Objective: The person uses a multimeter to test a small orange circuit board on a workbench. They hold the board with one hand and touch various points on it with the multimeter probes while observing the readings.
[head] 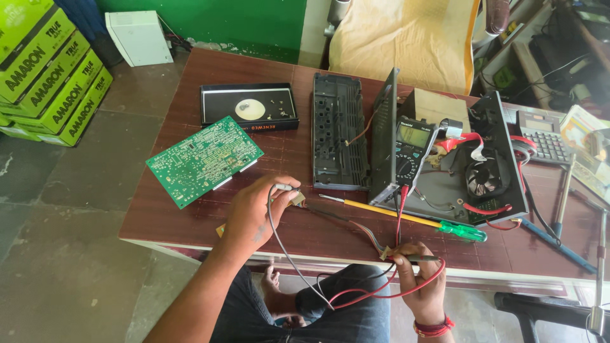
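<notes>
Partly hidden, left hand (254, 213) is pinching a grey probe (284, 187) on 1 small connector (297, 199); right hand (420, 276) is gripping 2nd probe (419, 257), tip unclear, just below 1 multimeter (412, 151)

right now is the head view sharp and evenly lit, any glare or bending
Head view: mostly sharp, daylight soft and even; the cloth at the top is washed out, the table edges bow from the wide lens, and the multimeter screen shows no glare.
</notes>
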A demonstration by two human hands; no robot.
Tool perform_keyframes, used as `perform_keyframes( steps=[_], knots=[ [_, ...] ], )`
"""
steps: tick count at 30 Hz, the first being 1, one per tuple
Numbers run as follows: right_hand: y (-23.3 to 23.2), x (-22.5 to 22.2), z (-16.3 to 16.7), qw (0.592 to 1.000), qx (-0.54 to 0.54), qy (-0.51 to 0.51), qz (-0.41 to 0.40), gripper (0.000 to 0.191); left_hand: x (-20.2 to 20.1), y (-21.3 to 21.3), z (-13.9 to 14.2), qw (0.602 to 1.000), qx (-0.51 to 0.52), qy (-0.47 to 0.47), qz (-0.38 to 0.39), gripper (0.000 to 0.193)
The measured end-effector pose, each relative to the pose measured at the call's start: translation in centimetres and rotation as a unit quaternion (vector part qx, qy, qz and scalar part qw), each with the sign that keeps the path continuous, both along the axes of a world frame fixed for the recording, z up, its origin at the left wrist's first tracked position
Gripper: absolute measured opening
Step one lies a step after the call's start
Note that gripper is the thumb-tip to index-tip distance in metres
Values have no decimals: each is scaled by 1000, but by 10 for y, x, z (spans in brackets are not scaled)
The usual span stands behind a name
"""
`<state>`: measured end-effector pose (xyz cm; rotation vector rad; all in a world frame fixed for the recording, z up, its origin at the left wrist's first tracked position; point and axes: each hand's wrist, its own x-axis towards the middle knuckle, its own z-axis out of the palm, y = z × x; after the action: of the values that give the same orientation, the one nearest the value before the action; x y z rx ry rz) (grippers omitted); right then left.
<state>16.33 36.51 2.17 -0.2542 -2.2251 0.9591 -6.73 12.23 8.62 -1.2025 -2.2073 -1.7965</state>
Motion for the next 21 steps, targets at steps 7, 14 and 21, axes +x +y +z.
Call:
perform_keyframes(
  steps=[7, 14, 21],
  knots=[
    [3, 0, -3, 999, -25, 6, 20, 3, 2, 2, 4, 998, -56, 14, 20, 14],
    [5, 0, -4, 1000, -20, 2, 20, 4, 3, 6, 6, 998, -57, 9, 28, 13],
    [5, -1, -5, 1000, -16, 8, 24, 4, 1, 11, 6, 996, -71, 33, 42, 11]
  ],
)
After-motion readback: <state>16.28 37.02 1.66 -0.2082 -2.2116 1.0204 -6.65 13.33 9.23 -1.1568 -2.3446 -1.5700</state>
